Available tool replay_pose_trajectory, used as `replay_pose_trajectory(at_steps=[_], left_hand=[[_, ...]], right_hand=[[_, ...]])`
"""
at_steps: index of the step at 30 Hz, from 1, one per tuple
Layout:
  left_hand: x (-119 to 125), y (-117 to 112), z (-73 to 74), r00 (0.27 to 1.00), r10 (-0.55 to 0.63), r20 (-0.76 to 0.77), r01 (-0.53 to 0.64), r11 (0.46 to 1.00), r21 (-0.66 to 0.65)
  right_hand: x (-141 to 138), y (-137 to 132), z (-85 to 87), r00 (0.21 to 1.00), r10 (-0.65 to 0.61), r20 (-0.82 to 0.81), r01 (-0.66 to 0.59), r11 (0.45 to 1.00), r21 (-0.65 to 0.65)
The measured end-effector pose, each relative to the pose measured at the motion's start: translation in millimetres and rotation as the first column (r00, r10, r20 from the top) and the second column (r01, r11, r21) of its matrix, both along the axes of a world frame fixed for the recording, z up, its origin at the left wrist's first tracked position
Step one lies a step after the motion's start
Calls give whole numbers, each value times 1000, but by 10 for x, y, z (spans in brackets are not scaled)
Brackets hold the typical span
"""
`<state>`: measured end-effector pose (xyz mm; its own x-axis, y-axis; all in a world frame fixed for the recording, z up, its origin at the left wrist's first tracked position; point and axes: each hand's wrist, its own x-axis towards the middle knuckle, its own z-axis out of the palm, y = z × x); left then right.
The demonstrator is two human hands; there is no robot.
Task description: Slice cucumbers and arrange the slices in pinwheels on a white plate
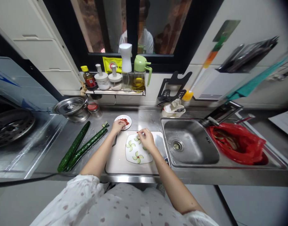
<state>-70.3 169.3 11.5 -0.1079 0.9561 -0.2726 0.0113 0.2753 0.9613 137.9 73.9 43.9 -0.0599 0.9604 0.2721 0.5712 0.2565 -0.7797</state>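
Note:
My left hand (118, 126) is over the near left side of a small white dish (129, 126). Its fingers are closed together beside the chopped red pieces (125, 121) in the dish; what they hold is hidden. My right hand (147, 139) is above a squarish white plate (130, 158), pinching a tiny red piece (137, 132) between thumb and finger. Thin cucumber slices (130, 145) lie on the plate in pinwheel shapes. The front pinwheel (138, 157) has a red bit at its centre. My right hand partly covers others. A pale cutting board (117, 163) lies under the plate.
Two whole-looking cucumbers (74, 146) lie left of the board, with cut ends (104, 124) near them. A lidded steel pot (72, 108) and a red-capped jar (94, 110) stand behind. To the right are a steel sink (193, 157) and a red plastic bag (248, 150). Bottles fill a wall rack (115, 92).

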Motion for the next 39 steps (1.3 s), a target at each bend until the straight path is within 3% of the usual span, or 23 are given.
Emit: replay_pose_trajectory(at_steps=[3, 7, 11, 15, 18, 21, 24, 31, 36, 39], left_hand=[[-102, 120, -111, 977, 85, -197, -79, 996, 35], [-195, 205, -187, 916, 106, -388, -79, 993, 84], [-241, 255, -218, 924, 166, -345, -139, 985, 103], [-269, 264, -237, 946, 155, -284, -141, 988, 71], [-274, 213, -238, 946, 239, -220, -224, 970, 91], [-239, 96, -227, 942, 309, -129, -294, 947, 127], [-151, -77, -211, 950, 306, -64, -295, 945, 138], [106, -587, -231, 984, 176, -14, -174, 978, 114], [158, -889, -362, 990, 87, -107, -73, 989, 127], [103, -999, -432, 963, 29, -267, 3, 993, 120]], right_hand=[[90, -93, -77, 1000, -16, -6, 16, 1000, -24], [178, -184, -151, 999, -34, -15, 33, 998, -47], [220, -222, -177, 998, -55, -8, 55, 997, -61], [226, -229, -186, 999, -53, 0, 53, 997, -56], [208, -239, -199, 999, -43, 1, 43, 997, -60], [175, -255, -216, 1000, -26, 3, 26, 997, -75], [138, -267, -228, 1000, -4, 10, 5, 996, -90], [46, -288, -279, 998, 58, 39, -52, 989, -136], [-76, -338, -355, 984, 131, 121, -105, 974, -201], [-165, -362, -369, 964, 155, 214, -95, 959, -269]])
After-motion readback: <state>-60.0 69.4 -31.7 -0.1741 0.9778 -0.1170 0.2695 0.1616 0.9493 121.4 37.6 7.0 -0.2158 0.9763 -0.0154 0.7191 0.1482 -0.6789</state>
